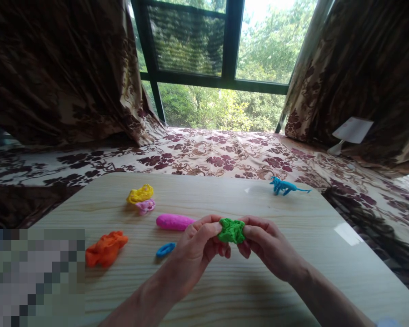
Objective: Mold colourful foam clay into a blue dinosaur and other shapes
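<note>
The left hand (201, 240) and right hand (264, 238) both grip the green lump (231, 230) — fingers closed on its opposite edges, thumbs on top — and hold it up over the pale wood-grain table (293, 277). The lump looks partway worked: flattened and spread, but creased and ragged, with no smooth form reached.

Left of the fingers lie a crumpled, clay-like orange lump (106, 249) and, nearer them, a small blue loop (165, 250). Just beyond the left fingers is a smooth, rounded pink roll (172, 222), its right end hidden by them. Farther left, a knobbly yellow piece (140, 194) touches a pale pink one (146, 206). Well beyond the right fingers stands a blue animal figure (283, 186) — thin-legged, long-tailed, seemingly finished.
</note>
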Motion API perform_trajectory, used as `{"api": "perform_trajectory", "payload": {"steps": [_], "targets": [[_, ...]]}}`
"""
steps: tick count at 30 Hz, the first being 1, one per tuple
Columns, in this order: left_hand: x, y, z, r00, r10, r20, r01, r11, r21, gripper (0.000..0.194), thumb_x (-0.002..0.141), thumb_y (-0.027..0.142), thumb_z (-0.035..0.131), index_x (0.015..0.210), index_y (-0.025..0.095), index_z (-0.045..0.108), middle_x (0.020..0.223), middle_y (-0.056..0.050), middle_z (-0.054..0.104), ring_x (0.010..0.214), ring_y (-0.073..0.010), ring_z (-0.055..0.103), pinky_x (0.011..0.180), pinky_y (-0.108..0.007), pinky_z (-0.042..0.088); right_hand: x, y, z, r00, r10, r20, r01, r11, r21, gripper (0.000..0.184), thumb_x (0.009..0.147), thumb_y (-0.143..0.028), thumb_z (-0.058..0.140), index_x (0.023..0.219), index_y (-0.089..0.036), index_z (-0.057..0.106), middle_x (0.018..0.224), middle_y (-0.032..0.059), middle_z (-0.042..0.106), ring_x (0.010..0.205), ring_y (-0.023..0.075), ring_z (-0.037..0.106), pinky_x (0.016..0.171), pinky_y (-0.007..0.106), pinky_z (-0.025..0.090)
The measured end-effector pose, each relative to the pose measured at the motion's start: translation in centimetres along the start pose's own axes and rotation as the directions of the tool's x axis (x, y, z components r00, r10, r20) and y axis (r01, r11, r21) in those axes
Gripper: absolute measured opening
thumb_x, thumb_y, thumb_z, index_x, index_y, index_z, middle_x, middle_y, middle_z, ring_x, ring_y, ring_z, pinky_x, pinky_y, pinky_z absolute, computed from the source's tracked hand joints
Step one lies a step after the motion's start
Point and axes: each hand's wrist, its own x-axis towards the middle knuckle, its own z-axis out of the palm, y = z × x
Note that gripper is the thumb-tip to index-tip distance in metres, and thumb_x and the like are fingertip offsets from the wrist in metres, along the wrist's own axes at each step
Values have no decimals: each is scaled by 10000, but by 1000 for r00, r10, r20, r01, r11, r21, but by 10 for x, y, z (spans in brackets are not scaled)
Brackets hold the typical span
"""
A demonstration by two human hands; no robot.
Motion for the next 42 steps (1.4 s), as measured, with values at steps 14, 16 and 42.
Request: {"api": "perform_trajectory", "payload": {"steps": [14, 16, 42], "targets": [[1, -8, 0, 995, 32, -92, -22, 994, 103, 83, 788, 191, 525, 794, 159, 602, 732, -13, 608, 687, -116, 532, 674, -221, 431, -1, 0, 7, 984, -61, -166, 20, 971, -237, 124, 810, -254, 515, 740, -165, 565, 605, -25, 535, 543, 92, 443, 496, 209, 346], [-1, -7, 2, 999, -16, -45, 13, 998, -64, 118, 795, 173, 486, 804, 149, 602, 758, -31, 612, 714, -134, 548, 693, -245, 439, -1, 2, 7, 992, -43, -122, 34, 997, -74, 89, 801, -224, 512, 789, -163, 576, 612, -17, 549, 561, 101, 474, 510, 215, 357], [-3, 0, -6, 994, 107, 2, -85, 776, 626, 194, 846, 351, 477, 822, 189, 579, 610, 54, 455, 582, -92, 400, 532, -199, 327, 0, 8, -3, 986, -162, -38, 156, 978, -135, 262, 796, -237, 627, 1049, -247, 559, 943, 4, 570, 827, 120, 532, 717, 237, 437]]}}
